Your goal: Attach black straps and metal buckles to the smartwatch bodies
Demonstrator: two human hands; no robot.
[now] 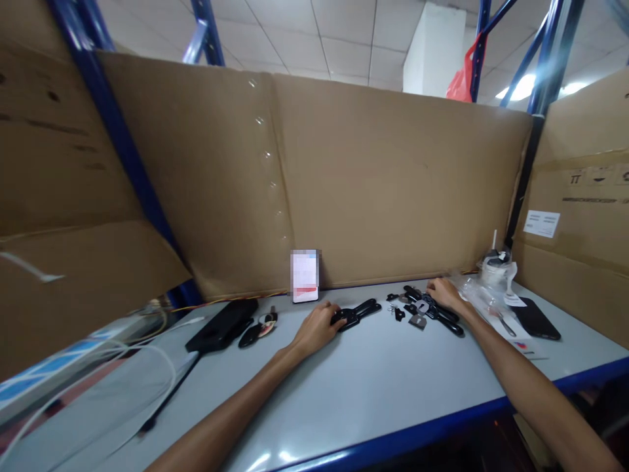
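Note:
My left hand (318,326) is closed round one end of a black two-handled hand tool (361,313), whose paired handles point right across the grey table. My right hand (443,293) is at the back of a small pile on the right, its fingers curled down. What those fingers hold, if anything, is hidden. Beside and under it lie other black-handled tools (446,319), partly overlapping. Small flat metal plates (417,321) and small black pieces (399,314) are scattered to the left of that hand.
A lit phone (305,276) leans on the cardboard back wall (373,177). On the left lie a black case (223,326), keys (251,335) and white cables (162,351). Plastic bags (484,305), a cup (495,269) and a dark phone (538,319) are at right.

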